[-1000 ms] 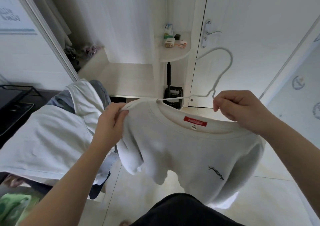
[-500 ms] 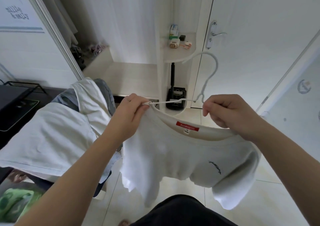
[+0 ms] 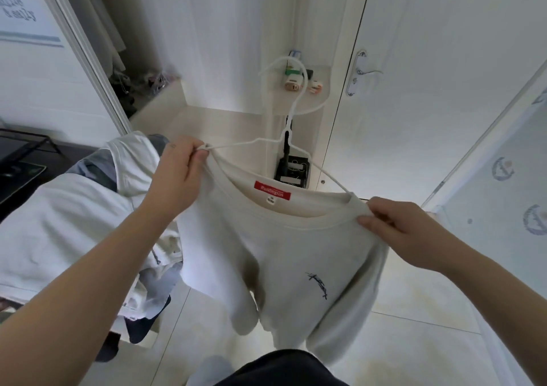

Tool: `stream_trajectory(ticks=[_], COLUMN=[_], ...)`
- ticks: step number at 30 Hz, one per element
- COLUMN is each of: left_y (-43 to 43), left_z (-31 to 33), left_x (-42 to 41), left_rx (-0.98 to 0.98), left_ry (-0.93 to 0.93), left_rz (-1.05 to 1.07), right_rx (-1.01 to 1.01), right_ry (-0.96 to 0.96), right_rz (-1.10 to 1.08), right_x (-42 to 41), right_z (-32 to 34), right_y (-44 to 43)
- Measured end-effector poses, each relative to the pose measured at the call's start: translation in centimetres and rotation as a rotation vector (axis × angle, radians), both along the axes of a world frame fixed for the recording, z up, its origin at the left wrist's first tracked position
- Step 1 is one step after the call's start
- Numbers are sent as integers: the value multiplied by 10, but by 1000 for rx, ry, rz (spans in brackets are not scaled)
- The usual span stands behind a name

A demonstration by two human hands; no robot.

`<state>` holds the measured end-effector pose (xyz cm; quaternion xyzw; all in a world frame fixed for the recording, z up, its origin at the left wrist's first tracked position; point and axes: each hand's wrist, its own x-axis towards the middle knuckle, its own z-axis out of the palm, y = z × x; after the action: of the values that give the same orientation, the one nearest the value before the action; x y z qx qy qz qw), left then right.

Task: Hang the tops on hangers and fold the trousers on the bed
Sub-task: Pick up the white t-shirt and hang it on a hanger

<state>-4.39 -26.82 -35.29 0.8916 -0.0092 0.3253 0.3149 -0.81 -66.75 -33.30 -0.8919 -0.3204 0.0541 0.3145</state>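
A white sweatshirt point(image 3: 284, 255) with a red neck label hangs in front of me over the floor. A white wire hanger point(image 3: 291, 110) sits in its neck opening, hook pointing up, its right arm running under the collar. My left hand point(image 3: 177, 175) pinches the hanger's left end together with the sweatshirt's left shoulder. My right hand point(image 3: 396, 226) grips the collar and right shoulder fabric. The sleeves dangle below.
A pile of white and blue-grey clothes point(image 3: 77, 223) lies on the bed corner at my left. Ahead is an open wardrobe with a small corner shelf point(image 3: 307, 104) of little items. A white door with a handle point(image 3: 359, 75) stands to the right.
The hanger has swung upright and its right arm has gone into the collar. My right hand moved right and down to the right shoulder; my left hand stayed at the left end.
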Motion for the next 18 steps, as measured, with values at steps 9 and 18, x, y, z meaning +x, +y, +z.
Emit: stream_trajectory(ticks=[9, 18], left_y=[41, 102], left_z=[38, 105], left_x=[68, 195], left_rx=[136, 133], left_ry=[3, 124], left_rz=[-12, 30], right_rx=[274, 607], right_ry=[130, 175], right_rz=[25, -96], right_x=[31, 97], right_z=[38, 97], right_y=[68, 177])
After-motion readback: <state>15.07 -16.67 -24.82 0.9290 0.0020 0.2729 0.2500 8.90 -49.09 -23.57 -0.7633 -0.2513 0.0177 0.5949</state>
